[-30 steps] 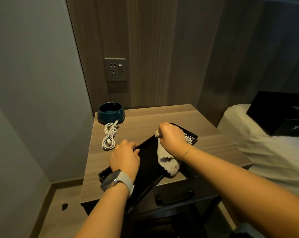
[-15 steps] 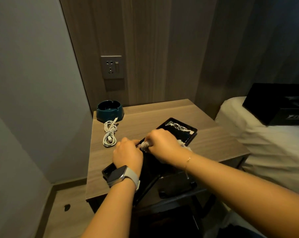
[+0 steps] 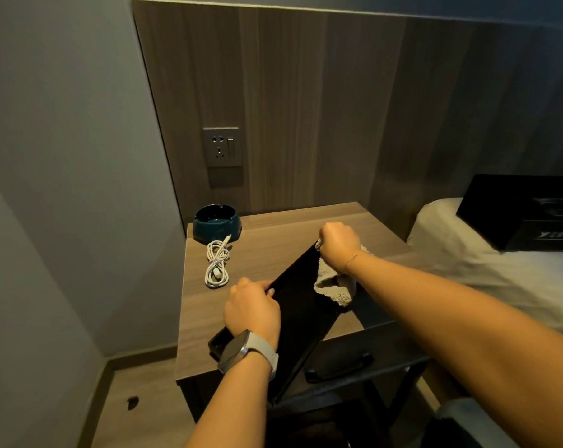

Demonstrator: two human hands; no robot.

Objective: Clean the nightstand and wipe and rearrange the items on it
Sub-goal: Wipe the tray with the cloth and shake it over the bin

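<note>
Cloth [image 3: 333, 286] hangs from right hand [image 3: 338, 240] (left hand [image 3: 252, 310] grips tray [image 3: 301, 315]).

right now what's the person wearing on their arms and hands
Both forearms are bare, no sleeves in view. The left wrist carries a smartwatch with a rectangular dark face on a pale grey band. The right wrist has a thin gold chain bracelet. No gloves on the left hand or right hand.

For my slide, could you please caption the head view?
Left hand steadies a black tray while right hand wipes it with a cloth.
</note>
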